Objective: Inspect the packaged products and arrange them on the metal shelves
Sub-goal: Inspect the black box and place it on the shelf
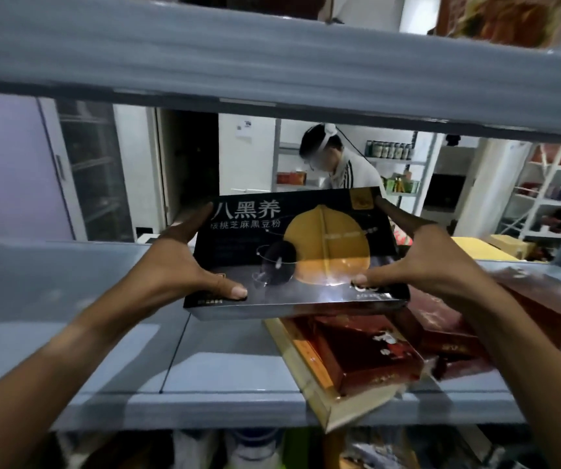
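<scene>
Above the grey metal shelf (137, 333) I hold a black box (292, 252) reading "八黑养 核桃芝麻黑豆粉". My left hand (177, 262) and right hand (431, 258) each pinch one end, thumbs on top. Red boxes (373, 353) lie beneath.

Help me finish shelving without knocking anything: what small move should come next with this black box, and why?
Probably lower the black box slightly left onto the bare metal shelf. Both the left hand and right hand hold it above the shelf, and its right end overhangs the red boxes lying askew.
</scene>
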